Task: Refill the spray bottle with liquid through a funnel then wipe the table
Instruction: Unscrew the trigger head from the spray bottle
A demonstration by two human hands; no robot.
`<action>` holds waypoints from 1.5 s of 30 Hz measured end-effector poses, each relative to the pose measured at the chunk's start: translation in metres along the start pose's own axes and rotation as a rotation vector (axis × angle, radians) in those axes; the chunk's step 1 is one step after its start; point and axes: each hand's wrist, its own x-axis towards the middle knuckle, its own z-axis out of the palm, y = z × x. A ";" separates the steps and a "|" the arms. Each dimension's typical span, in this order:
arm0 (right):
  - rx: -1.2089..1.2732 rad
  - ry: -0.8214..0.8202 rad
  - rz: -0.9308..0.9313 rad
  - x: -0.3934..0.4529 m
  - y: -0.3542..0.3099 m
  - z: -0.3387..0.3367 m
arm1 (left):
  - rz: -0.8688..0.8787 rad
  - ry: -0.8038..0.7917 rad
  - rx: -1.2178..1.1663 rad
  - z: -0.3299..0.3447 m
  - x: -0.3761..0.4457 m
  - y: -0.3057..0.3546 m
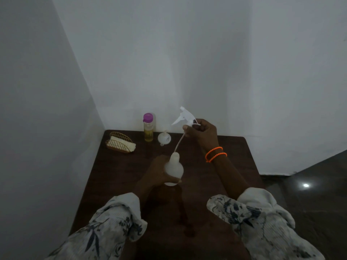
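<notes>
Two hands work mid-frame over your dark wooden table (116, 175): your left hand (155, 173) grips the translucent white spray bottle (174, 168), your right hand (201, 133) pinches the lifted white trigger head (185, 116). Behind stand a purple-capped bottle of yellow liquid (148, 128), a white funnel (164, 137) and a wire basket holding a cloth (120, 142).

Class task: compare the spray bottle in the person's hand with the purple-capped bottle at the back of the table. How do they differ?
The spray bottle is cloudy white and bulbous; the purple-capped bottle is clear, straight-sided and holds yellow liquid. The spray bottle is open, its trigger head lifted out; the other is capped. The left hand holds one; the other stands untouched. Both are upright.
</notes>
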 end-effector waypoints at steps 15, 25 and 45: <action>0.213 0.255 0.123 0.031 -0.018 -0.015 | 0.041 -0.005 -0.065 0.004 -0.006 -0.005; 0.301 0.296 0.147 0.039 -0.020 -0.020 | -0.027 -0.035 -0.062 0.000 -0.008 -0.012; 0.245 0.271 0.240 0.054 0.015 -0.045 | -0.131 0.038 -0.109 -0.003 -0.006 -0.035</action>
